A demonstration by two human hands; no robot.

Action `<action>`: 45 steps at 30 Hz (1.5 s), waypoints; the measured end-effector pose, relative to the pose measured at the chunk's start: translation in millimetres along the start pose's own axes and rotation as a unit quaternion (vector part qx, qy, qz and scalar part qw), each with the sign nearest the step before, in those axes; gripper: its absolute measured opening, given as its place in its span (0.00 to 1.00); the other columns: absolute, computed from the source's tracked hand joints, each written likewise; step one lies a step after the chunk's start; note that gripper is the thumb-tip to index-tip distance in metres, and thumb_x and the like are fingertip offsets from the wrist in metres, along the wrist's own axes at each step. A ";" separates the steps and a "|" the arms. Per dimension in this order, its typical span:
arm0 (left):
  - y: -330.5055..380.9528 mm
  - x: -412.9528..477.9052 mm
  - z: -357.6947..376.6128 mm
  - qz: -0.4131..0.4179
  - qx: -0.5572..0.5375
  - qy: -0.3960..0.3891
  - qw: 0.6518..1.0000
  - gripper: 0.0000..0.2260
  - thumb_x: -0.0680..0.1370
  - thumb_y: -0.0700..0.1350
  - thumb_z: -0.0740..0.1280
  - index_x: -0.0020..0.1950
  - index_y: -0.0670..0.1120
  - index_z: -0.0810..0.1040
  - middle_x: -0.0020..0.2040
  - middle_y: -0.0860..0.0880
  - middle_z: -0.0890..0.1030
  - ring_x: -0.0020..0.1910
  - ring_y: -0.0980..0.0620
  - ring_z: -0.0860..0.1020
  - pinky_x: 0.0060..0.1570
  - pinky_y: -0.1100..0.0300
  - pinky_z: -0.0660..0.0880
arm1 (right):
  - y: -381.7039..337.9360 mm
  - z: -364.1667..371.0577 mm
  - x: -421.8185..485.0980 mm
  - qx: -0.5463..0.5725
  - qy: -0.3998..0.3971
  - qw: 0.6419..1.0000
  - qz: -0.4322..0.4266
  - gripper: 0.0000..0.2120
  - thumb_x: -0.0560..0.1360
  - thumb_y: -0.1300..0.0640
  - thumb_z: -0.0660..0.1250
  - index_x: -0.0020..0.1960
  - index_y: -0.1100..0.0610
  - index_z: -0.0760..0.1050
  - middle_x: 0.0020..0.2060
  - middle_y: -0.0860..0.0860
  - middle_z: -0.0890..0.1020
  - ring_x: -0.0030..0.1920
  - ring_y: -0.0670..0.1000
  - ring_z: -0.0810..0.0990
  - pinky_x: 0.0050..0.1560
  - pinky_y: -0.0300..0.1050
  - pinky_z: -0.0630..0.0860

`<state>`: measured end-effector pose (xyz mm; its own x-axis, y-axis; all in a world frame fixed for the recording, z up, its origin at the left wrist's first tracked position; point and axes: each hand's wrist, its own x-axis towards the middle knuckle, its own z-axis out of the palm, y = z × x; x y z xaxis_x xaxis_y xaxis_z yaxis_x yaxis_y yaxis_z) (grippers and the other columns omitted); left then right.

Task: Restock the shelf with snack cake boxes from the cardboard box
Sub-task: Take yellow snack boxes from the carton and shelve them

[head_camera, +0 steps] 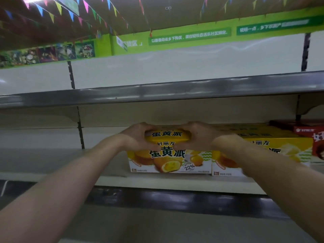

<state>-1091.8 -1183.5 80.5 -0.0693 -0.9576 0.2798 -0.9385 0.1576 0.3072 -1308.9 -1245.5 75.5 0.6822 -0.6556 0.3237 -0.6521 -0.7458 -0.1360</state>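
Yellow cardboard snack cake box (167, 135) looks light, stiff, crushable; our left hand (138, 137) and right hand (198, 135) clasp its ends.

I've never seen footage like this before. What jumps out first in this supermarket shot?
Two bare hands meet at mid-frame, the left hand and right hand gripping the ends of a yellow snack cake box held just above another yellow box standing on the lower shelf. Further yellow boxes and a red box line up to the right, while the grey-edged upper shelf shows no goods.
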 end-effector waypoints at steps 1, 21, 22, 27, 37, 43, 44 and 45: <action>-1.3 2.5 1.8 0.003 -0.003 -0.001 1.000 0.34 0.71 0.55 0.75 0.74 0.52 0.66 0.67 0.52 0.71 0.63 0.53 0.72 0.58 0.64 0.68 | 0.6 0.5 0.1 -0.015 -0.002 1.000 0.008 0.25 0.71 0.33 0.65 0.60 0.49 0.74 0.46 0.47 0.81 0.43 0.48 0.78 0.48 0.47 0.77; -22.5 8.5 15.5 -0.005 0.131 -0.030 0.991 0.42 0.69 0.67 0.70 0.77 0.58 0.57 0.73 0.50 0.63 0.71 0.46 0.62 0.67 0.46 0.68 | -24.0 19.6 -12.7 -0.177 -0.044 0.976 0.121 0.39 0.75 0.40 0.65 0.78 0.48 0.49 0.76 0.51 0.57 0.75 0.55 0.55 0.72 0.57 0.57; -22.3 7.4 17.3 -0.008 0.136 -0.024 0.990 0.42 0.68 0.67 0.70 0.77 0.58 0.56 0.74 0.50 0.62 0.71 0.46 0.62 0.67 0.47 0.68 | -26.0 23.3 -13.3 -0.188 -0.033 0.973 0.126 0.38 0.75 0.40 0.65 0.78 0.49 0.50 0.75 0.52 0.58 0.75 0.56 0.56 0.72 0.59 0.57; -13.5 3.0 19.4 -0.021 0.179 -0.019 0.983 0.40 0.71 0.66 0.69 0.78 0.58 0.55 0.77 0.50 0.58 0.74 0.46 0.58 0.66 0.47 0.66 | -29.5 33.2 -18.6 -0.206 -0.005 0.971 0.121 0.36 0.78 0.44 0.63 0.78 0.51 0.48 0.75 0.54 0.58 0.75 0.57 0.55 0.73 0.59 0.56; 11.4 -9.6 58.5 0.019 0.231 0.095 0.968 0.40 0.71 0.59 0.71 0.76 0.55 0.53 0.71 0.48 0.62 0.71 0.45 0.60 0.67 0.44 0.57 | -49.9 49.7 -25.6 -0.253 0.068 0.955 0.136 0.40 0.76 0.46 0.66 0.78 0.51 0.46 0.73 0.56 0.59 0.74 0.58 0.56 0.71 0.66 0.52; 15.2 -11.2 62.6 0.000 0.227 0.103 0.968 0.38 0.72 0.57 0.70 0.77 0.54 0.53 0.71 0.47 0.62 0.71 0.44 0.60 0.69 0.44 0.54 | -46.9 58.5 -26.5 -0.245 0.082 0.957 0.132 0.39 0.75 0.53 0.67 0.78 0.50 0.47 0.74 0.55 0.59 0.74 0.56 0.55 0.72 0.62 0.51; 19.4 -12.3 63.5 0.000 0.215 0.113 0.970 0.36 0.73 0.56 0.69 0.76 0.53 0.55 0.71 0.46 0.63 0.71 0.44 0.61 0.69 0.45 0.55 | -47.0 57.1 -27.6 -0.234 0.084 0.960 0.129 0.38 0.75 0.54 0.67 0.78 0.50 0.48 0.74 0.54 0.59 0.74 0.56 0.56 0.72 0.62 0.51; 24.3 -13.9 65.0 0.006 0.190 0.140 0.972 0.33 0.74 0.54 0.68 0.75 0.52 0.58 0.70 0.46 0.65 0.70 0.44 0.62 0.69 0.47 0.55 | -47.6 55.2 -30.3 -0.218 0.089 0.964 0.127 0.38 0.75 0.54 0.66 0.78 0.50 0.49 0.73 0.54 0.60 0.74 0.56 0.56 0.72 0.60 0.51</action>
<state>-1135.6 -1182.0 24.9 -0.0371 -0.8449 0.5336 -0.9990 0.0179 -0.0411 -1280.3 -1196.7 20.6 0.4407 -0.7501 0.4930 -0.8936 -0.4189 0.1615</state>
